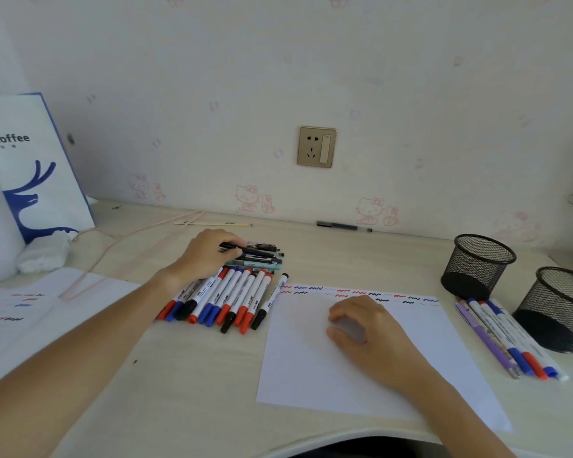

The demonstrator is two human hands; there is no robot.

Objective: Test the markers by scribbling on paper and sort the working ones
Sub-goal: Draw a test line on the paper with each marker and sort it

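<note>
A row of red, blue and black capped markers (225, 299) lies on the desk left of a white paper sheet (311, 368) with short scribbles along its top edge. Behind the row lies a small pile of dark pens (262, 257). My left hand (205, 256) reaches over the pile, its fingers curled round a black pen (245, 249). Resting on the sheet, my right hand (364, 328) has loosely curled fingers and holds nothing. Several tested markers (506, 338) lie to the right of the sheet.
Two empty black mesh cups (477, 266) (559, 309) stand at the right. Another scribbled sheet (30, 312) lies at the left, with a pink cable (113, 246) over it, beside a white coffee bag (37, 160). One black pen (344, 226) lies by the wall.
</note>
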